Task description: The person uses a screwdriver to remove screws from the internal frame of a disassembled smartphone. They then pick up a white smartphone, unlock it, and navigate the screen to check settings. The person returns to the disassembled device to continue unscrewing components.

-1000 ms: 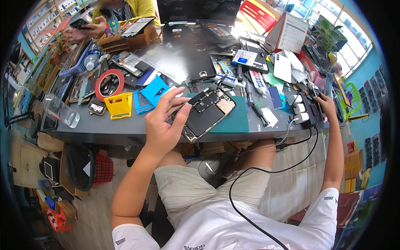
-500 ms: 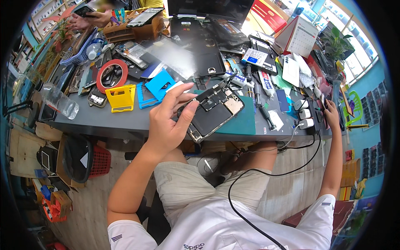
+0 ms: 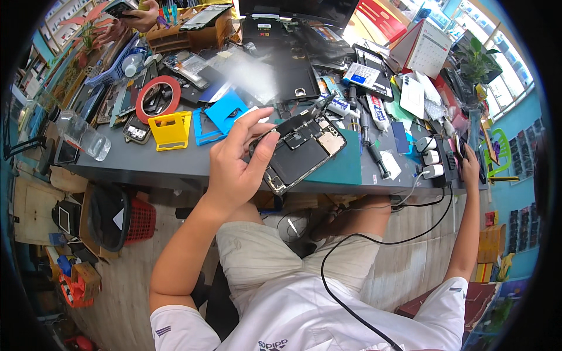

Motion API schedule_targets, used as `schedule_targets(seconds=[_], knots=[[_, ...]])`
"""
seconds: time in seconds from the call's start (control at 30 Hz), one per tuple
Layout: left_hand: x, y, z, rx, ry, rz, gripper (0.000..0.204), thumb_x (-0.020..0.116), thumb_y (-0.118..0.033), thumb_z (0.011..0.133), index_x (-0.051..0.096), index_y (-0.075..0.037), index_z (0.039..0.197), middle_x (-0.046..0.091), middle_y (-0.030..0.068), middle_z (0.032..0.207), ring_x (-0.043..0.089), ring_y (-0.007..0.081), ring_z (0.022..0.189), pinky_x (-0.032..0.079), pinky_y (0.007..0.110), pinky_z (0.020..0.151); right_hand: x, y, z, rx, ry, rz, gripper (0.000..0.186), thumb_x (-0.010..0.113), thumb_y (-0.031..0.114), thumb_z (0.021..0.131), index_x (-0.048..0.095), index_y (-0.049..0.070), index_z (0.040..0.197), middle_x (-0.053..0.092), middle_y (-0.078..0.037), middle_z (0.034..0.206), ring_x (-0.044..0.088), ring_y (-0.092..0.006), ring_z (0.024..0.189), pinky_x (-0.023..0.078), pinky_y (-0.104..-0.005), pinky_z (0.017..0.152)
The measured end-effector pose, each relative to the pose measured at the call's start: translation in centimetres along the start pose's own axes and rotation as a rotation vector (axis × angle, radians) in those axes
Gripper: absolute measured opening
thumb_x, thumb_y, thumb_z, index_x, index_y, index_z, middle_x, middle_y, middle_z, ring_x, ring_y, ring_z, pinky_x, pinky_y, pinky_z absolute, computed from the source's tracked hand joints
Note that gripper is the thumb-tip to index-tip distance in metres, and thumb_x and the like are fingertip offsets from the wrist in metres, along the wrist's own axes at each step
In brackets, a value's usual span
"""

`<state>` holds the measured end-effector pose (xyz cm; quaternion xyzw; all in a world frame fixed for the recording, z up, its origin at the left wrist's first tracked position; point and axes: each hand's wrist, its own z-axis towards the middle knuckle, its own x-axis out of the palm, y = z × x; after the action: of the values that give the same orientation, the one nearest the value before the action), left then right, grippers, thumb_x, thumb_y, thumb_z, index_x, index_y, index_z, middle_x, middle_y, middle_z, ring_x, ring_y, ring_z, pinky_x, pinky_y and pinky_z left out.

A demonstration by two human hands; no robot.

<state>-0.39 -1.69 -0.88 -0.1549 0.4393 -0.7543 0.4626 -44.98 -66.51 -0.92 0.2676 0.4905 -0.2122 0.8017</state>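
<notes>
My left hand (image 3: 236,161) grips an opened smartphone (image 3: 300,157) by its left edge, thumb on top. The phone is tilted above the front of the bench; its dark battery and inner boards lie bare, and a flap stands up along its far edge. Under it lies a teal work mat (image 3: 345,161). At the bench's far right, my right hand (image 3: 470,165) reaches past a black power strip (image 3: 448,169), fingers closed around something dark among other items. What it holds is mostly hidden.
Yellow (image 3: 169,132) and blue (image 3: 221,120) phone stands, a red tape roll (image 3: 158,102) and a water bottle (image 3: 85,137) stand left. A screwdriver (image 3: 374,155) and plugged white chargers (image 3: 432,157) lie right. Across the bench, another person's hand (image 3: 143,17) holds a phone.
The phone in my left hand has risen slightly and tilted a little. My right hand has shifted slightly among the dark items. The other person's hands have moved.
</notes>
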Motion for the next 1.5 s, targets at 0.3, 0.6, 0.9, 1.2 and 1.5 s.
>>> schedule_targets(seconds=[0.3,0.6,0.9,1.2,1.5], knots=[[0.6,0.8,0.2,0.056,-0.061,0.036,0.034,0.069,-0.014,0.107,0.066,-0.003,0.139,0.077,0.0141,0.106,0.066,0.0090,0.082,0.051,0.024,0.070,-1.7,3.1,-1.9,-0.024,-0.194,-0.133,0.052,0.054,0.002,0.095,0.063,0.000,0.146,0.066,-0.019,0.147,0.063,-0.0304,0.136,0.044,-0.0376,0.118],[0.3,0.6,0.0,0.068,-0.070,0.067,0.035,0.068,-0.012,0.107,0.065,-0.002,0.140,0.077,0.0133,0.106,0.066,0.0105,0.083,0.051,0.025,0.074,-4.6,32.3,-5.7,-0.215,-0.225,0.177,0.020,0.076,0.009,0.099,0.076,-0.001,0.117,0.074,-0.012,0.120,0.071,-0.0190,0.103,0.055,-0.0326,0.091],[0.4,0.7,0.3,0.103,-0.086,0.061,0.039,0.066,-0.008,0.106,0.061,-0.002,0.145,0.076,0.0112,0.105,0.066,0.0112,0.086,0.054,0.027,0.079,3.0,45.0,-6.7,-0.397,-0.145,0.253,0.028,0.085,0.011,0.088,0.075,0.003,0.113,0.073,-0.014,0.112,0.071,-0.0331,0.101,0.057,-0.0414,0.088],[0.3,0.5,0.0,0.017,0.008,-0.074,0.046,0.062,0.000,0.107,0.052,0.001,0.151,0.068,0.0132,0.130,0.064,0.0116,0.107,0.053,0.028,0.096,4.0,46.6,-5.9,-0.521,-0.012,0.131,0.033,0.076,0.005,0.087,0.076,0.008,0.120,0.070,-0.009,0.113,0.066,-0.0306,0.105,0.053,-0.0431,0.092],[0.0,0.7,0.1,-0.005,0.017,-0.082,0.046,0.063,-0.001,0.107,0.052,0.000,0.152,0.069,0.0126,0.126,0.064,0.0113,0.107,0.053,0.028,0.096,4.9,46.3,-5.4,-0.534,-0.062,0.124,0.022,0.075,0.006,0.094,0.073,0.006,0.116,0.069,-0.011,0.106,0.065,-0.0332,0.099,0.052,-0.0438,0.088]])
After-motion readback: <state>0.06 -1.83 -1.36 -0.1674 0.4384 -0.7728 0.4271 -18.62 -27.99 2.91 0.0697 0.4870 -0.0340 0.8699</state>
